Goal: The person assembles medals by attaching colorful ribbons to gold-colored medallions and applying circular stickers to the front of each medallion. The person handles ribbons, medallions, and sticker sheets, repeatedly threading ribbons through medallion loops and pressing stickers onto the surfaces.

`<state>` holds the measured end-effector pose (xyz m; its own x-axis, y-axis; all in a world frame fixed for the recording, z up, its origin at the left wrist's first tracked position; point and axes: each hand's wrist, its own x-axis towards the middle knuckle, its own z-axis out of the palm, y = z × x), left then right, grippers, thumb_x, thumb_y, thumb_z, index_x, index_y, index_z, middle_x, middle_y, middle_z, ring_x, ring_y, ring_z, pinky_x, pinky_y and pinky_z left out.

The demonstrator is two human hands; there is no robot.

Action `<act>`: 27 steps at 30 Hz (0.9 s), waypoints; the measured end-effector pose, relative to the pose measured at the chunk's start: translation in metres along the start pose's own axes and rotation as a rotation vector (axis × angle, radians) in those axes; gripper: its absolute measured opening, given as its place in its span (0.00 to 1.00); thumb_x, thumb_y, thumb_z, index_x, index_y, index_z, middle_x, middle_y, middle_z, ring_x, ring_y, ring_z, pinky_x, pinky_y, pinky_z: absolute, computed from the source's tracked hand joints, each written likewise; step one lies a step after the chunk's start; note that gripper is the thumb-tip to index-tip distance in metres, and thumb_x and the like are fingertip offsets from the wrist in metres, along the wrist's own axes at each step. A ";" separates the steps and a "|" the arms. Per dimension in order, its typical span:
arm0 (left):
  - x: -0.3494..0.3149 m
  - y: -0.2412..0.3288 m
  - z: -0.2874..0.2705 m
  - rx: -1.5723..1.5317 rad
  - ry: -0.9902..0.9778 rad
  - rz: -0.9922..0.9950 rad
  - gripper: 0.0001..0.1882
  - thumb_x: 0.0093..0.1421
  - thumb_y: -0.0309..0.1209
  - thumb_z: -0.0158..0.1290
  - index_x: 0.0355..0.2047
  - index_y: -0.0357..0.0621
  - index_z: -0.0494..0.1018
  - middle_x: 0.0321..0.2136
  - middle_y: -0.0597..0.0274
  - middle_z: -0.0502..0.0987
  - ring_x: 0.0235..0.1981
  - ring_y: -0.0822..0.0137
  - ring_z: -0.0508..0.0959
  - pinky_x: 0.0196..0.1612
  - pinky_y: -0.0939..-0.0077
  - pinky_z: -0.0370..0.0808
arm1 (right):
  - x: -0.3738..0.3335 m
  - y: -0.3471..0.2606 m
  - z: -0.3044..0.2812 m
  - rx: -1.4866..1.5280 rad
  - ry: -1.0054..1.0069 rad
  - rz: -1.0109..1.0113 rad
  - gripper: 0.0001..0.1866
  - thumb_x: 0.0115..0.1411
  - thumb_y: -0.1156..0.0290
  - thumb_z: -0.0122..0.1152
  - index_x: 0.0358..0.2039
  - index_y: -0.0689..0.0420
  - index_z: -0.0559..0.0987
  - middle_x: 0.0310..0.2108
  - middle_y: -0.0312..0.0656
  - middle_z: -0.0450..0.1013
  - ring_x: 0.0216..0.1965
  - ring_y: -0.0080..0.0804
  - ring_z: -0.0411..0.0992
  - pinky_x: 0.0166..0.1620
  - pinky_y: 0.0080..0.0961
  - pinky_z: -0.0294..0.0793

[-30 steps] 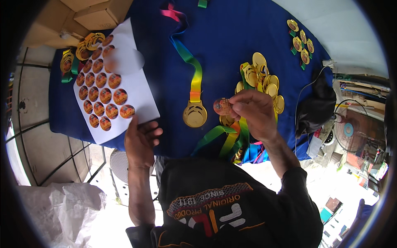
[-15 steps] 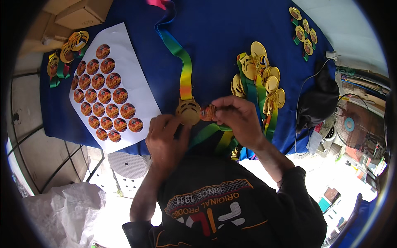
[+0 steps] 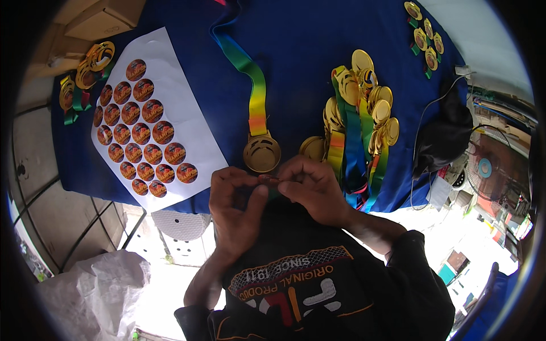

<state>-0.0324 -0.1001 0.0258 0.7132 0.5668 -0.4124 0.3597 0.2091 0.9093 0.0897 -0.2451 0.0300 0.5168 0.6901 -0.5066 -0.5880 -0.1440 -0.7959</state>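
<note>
My left hand (image 3: 236, 207) and my right hand (image 3: 313, 187) meet at the table's near edge, both pinching a small round orange sticker (image 3: 268, 179) seen edge-on between the fingertips. Just beyond them lies a gold medal (image 3: 262, 152) on a rainbow ribbon (image 3: 250, 79) that runs up the blue tablecloth (image 3: 296, 40). A white sheet (image 3: 196, 139) with several round orange stickers lies to the left.
A heap of gold medals with ribbons (image 3: 358, 125) sits right of my hands. More medals lie at the far left (image 3: 85, 71) and far right (image 3: 424, 37). A black pouch (image 3: 446, 136) with a white cable, a fan (image 3: 486, 167) and a white stool (image 3: 179, 224) are nearby.
My left hand left the sticker sheet and joined my right hand at the sticker. Both hands dropped toward the table's near edge, below the medal.
</note>
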 end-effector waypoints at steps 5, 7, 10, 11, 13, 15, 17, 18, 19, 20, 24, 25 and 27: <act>0.002 0.000 -0.001 -0.020 -0.007 0.036 0.07 0.60 0.25 0.64 0.35 0.35 0.78 0.43 0.58 0.71 0.41 0.70 0.75 0.38 0.77 0.73 | 0.003 0.002 0.002 -0.052 -0.012 -0.158 0.05 0.63 0.81 0.63 0.39 0.63 0.77 0.38 0.37 0.74 0.41 0.21 0.74 0.42 0.20 0.74; 0.003 -0.001 0.000 0.003 0.003 0.032 0.07 0.60 0.26 0.64 0.34 0.35 0.78 0.42 0.58 0.71 0.41 0.69 0.75 0.40 0.76 0.73 | 0.003 0.001 0.002 -0.237 0.028 -0.227 0.04 0.62 0.81 0.64 0.37 0.64 0.78 0.38 0.39 0.74 0.39 0.23 0.74 0.40 0.22 0.74; 0.005 0.000 0.001 0.165 0.005 0.020 0.07 0.60 0.25 0.63 0.34 0.34 0.79 0.41 0.58 0.71 0.40 0.68 0.75 0.41 0.74 0.73 | 0.004 -0.001 0.000 -0.621 0.125 -0.372 0.04 0.60 0.80 0.66 0.34 0.64 0.79 0.37 0.43 0.74 0.35 0.27 0.74 0.36 0.25 0.73; 0.006 0.000 0.002 0.209 0.005 0.021 0.07 0.60 0.25 0.63 0.34 0.33 0.79 0.41 0.57 0.71 0.40 0.67 0.75 0.41 0.73 0.74 | 0.007 0.001 0.000 -0.684 0.151 -0.426 0.04 0.60 0.80 0.67 0.33 0.64 0.79 0.37 0.44 0.74 0.35 0.30 0.75 0.36 0.27 0.74; 0.009 0.002 0.003 0.289 0.007 0.031 0.06 0.59 0.24 0.63 0.33 0.33 0.79 0.40 0.57 0.72 0.39 0.66 0.76 0.41 0.73 0.74 | 0.012 0.005 -0.001 -0.786 0.192 -0.490 0.05 0.59 0.78 0.68 0.32 0.64 0.79 0.37 0.46 0.73 0.35 0.37 0.76 0.36 0.31 0.75; 0.012 0.005 0.005 0.364 0.015 0.053 0.06 0.59 0.24 0.63 0.34 0.33 0.79 0.40 0.56 0.72 0.38 0.65 0.77 0.41 0.72 0.74 | 0.016 0.010 -0.001 -0.869 0.220 -0.494 0.06 0.58 0.76 0.68 0.31 0.63 0.79 0.37 0.47 0.72 0.34 0.46 0.76 0.35 0.37 0.76; 0.015 0.007 0.006 0.417 0.026 0.058 0.06 0.59 0.24 0.63 0.33 0.33 0.79 0.40 0.55 0.72 0.36 0.63 0.78 0.41 0.71 0.75 | 0.018 0.015 0.000 -0.874 0.241 -0.505 0.06 0.58 0.74 0.68 0.31 0.63 0.79 0.37 0.47 0.72 0.34 0.47 0.76 0.35 0.38 0.76; 0.016 0.007 0.008 0.438 0.031 0.086 0.05 0.59 0.23 0.63 0.33 0.33 0.80 0.40 0.54 0.72 0.36 0.62 0.78 0.41 0.70 0.75 | 0.018 0.016 0.000 -0.879 0.251 -0.501 0.07 0.58 0.74 0.67 0.31 0.63 0.79 0.37 0.47 0.72 0.34 0.47 0.76 0.35 0.39 0.76; 0.018 0.008 0.008 0.454 0.031 0.083 0.05 0.59 0.23 0.62 0.33 0.33 0.79 0.40 0.54 0.72 0.36 0.62 0.78 0.41 0.70 0.75 | 0.019 0.017 0.000 -0.882 0.252 -0.488 0.07 0.58 0.73 0.68 0.31 0.62 0.79 0.37 0.48 0.72 0.34 0.47 0.76 0.36 0.39 0.76; 0.020 0.008 0.009 0.464 0.029 0.104 0.05 0.59 0.23 0.62 0.33 0.33 0.79 0.40 0.54 0.73 0.36 0.61 0.79 0.41 0.69 0.76 | 0.019 0.017 0.001 -0.884 0.256 -0.475 0.07 0.58 0.73 0.68 0.32 0.62 0.79 0.37 0.48 0.72 0.34 0.47 0.76 0.36 0.39 0.76; 0.028 0.009 0.009 0.416 -0.028 0.210 0.06 0.59 0.23 0.61 0.35 0.35 0.77 0.36 0.53 0.76 0.35 0.60 0.80 0.40 0.69 0.76 | 0.019 0.009 0.004 -0.857 0.325 -0.447 0.06 0.57 0.78 0.69 0.33 0.62 0.79 0.37 0.46 0.73 0.34 0.35 0.76 0.34 0.29 0.75; 0.028 0.011 0.007 0.390 -0.049 0.177 0.06 0.60 0.23 0.61 0.36 0.35 0.77 0.35 0.54 0.77 0.35 0.61 0.80 0.40 0.69 0.76 | 0.018 0.006 0.005 -0.802 0.337 -0.427 0.06 0.57 0.78 0.69 0.33 0.62 0.79 0.37 0.45 0.73 0.34 0.33 0.76 0.34 0.28 0.74; 0.026 0.015 0.004 0.351 -0.096 0.084 0.05 0.61 0.23 0.59 0.37 0.36 0.75 0.32 0.55 0.79 0.34 0.63 0.80 0.40 0.70 0.75 | 0.017 0.002 0.004 -0.703 0.353 -0.337 0.07 0.57 0.78 0.70 0.34 0.62 0.79 0.37 0.45 0.73 0.34 0.30 0.75 0.34 0.25 0.74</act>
<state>-0.0066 -0.0856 0.0285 0.7962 0.4898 -0.3553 0.4698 -0.1303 0.8731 0.0947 -0.2304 0.0216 0.8269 0.5303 -0.1870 0.0937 -0.4577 -0.8841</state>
